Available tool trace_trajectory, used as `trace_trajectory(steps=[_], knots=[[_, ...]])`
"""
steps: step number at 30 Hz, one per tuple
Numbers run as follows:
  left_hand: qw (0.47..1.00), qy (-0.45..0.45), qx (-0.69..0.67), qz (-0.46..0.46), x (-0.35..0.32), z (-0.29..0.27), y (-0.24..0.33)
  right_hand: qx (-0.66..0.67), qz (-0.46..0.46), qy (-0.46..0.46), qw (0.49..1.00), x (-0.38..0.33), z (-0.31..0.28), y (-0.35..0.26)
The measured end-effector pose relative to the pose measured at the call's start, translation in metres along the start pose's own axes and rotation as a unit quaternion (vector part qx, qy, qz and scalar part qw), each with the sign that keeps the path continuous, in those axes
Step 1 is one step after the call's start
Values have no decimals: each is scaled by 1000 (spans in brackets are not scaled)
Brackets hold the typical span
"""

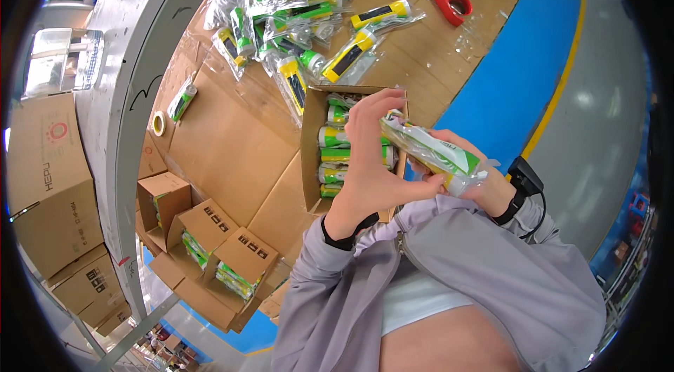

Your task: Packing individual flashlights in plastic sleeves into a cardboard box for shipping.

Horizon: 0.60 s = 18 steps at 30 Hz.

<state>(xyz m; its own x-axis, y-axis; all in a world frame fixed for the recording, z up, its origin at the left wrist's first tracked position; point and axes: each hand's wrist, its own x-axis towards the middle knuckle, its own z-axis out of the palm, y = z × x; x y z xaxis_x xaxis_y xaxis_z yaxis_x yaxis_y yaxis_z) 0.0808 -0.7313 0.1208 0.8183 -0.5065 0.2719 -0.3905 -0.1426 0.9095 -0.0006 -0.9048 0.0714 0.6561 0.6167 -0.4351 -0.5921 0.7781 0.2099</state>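
Observation:
My right hand (493,194) is closed round a bagged flashlight (444,151), green, white and yellow in clear plastic, held slanted in front of me. Just left of it is my left hand (367,165), fingers curved and thumb spread apart, with nothing in its grasp. Its fingertips are near the far end of the bag; whether they touch it I cannot tell. Under my hands stands an open cardboard box (309,161) with several bagged flashlights (334,155) lying crosswise in a row. My left hand and the held flashlight hide its right part.
Beyond the box lies a heap of bagged flashlights (302,14) on the cardboard-covered table (239,140). A red tape dispenser (442,3) is at far right, a tape roll (154,125) at left. Several small filled cartons (209,221) stand lower left, beside a grey metal beam (116,126).

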Motion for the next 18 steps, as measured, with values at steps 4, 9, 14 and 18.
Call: trace_trajectory(steps=[4,9,14,18], knots=[[986,-50,157,11,3,-2,29,-165,-106,84,977,-19,13,18],[978,-107,180,16,-4,-5,32,-195,-98,149,964,-12,3,12],[978,-168,120,-36,-10,-9,27,-241,-3,159,957,-13,25,13],[973,-163,144,-70,-23,-5,-2,-249,44,151,956,-18,32,11]])
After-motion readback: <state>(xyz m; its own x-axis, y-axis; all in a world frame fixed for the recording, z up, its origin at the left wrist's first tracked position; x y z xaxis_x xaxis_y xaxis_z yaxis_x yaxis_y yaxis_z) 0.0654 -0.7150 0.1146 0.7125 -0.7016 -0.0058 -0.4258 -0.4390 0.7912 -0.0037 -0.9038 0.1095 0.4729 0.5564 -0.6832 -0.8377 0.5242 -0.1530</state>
